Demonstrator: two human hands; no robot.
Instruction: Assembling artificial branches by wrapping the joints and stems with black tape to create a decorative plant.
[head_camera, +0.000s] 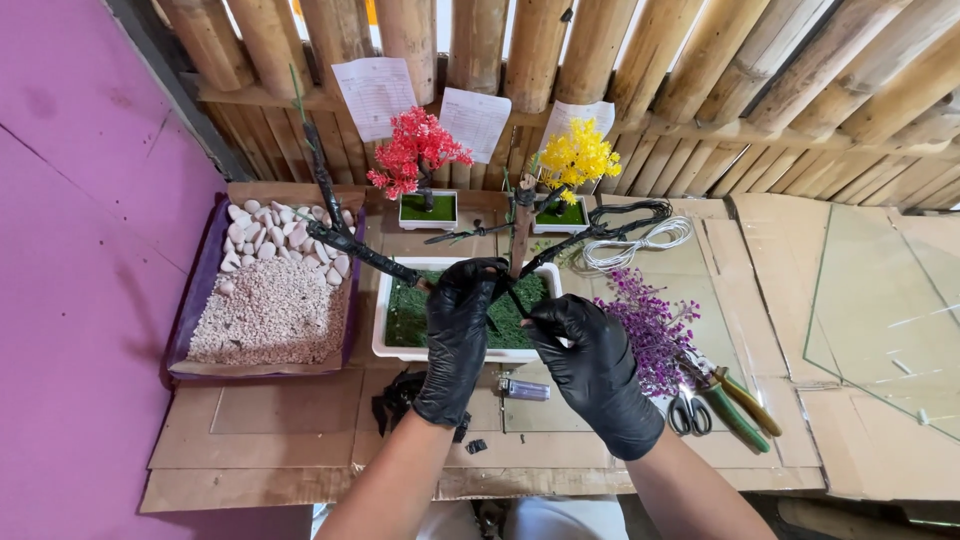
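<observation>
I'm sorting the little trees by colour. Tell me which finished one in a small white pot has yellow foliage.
The yellow tree, the right one of the two at the back; its neighbour, the red tree, stands to its left.

Black gloves (460, 330), white planter (385, 345), purple sprigs (650, 330)

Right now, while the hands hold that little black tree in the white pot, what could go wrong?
1. Both gloved hands, the left hand and the right hand, grip the black tree low down; its long branch reaches over the tray of pebbles, so tilting might knock stones out.
2. The white pot could slide on the cardboard.
3. The scissors and pliers lie close to the right arm and might get bumped.
</observation>
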